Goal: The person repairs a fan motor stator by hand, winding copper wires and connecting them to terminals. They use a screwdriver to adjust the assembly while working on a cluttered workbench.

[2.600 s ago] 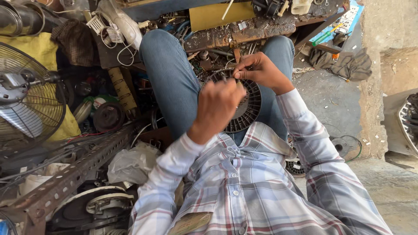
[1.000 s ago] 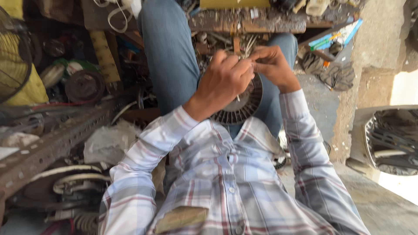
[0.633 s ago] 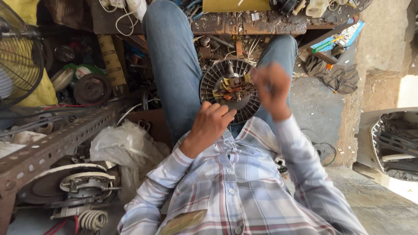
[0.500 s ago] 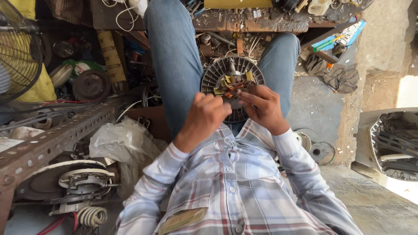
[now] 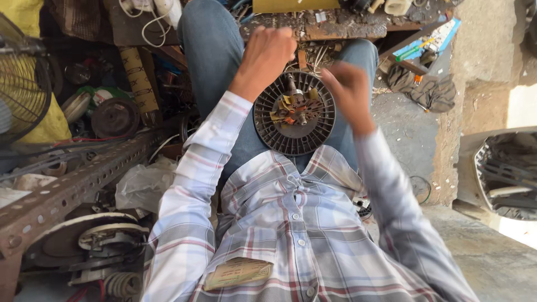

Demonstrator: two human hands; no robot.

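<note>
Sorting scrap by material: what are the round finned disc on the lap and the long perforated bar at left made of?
Round finned disc: likely dark grey moulded plastic, matte, thin radial ribs; coppery and yellow parts at its hub. Perforated bar: steel angle, rusty brown, rows of punched holes.

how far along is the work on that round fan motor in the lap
Done: the round motor disc lies open side up between the knees, its centre shaft and wire ends exposed. In hand: nothing clearly; the left hand is a raised fist above the disc, the right hand hovers blurred at its right edge, and neither visibly touches it. Left: the wire ends at the centre look loose and no cover sits on the disc.
</note>
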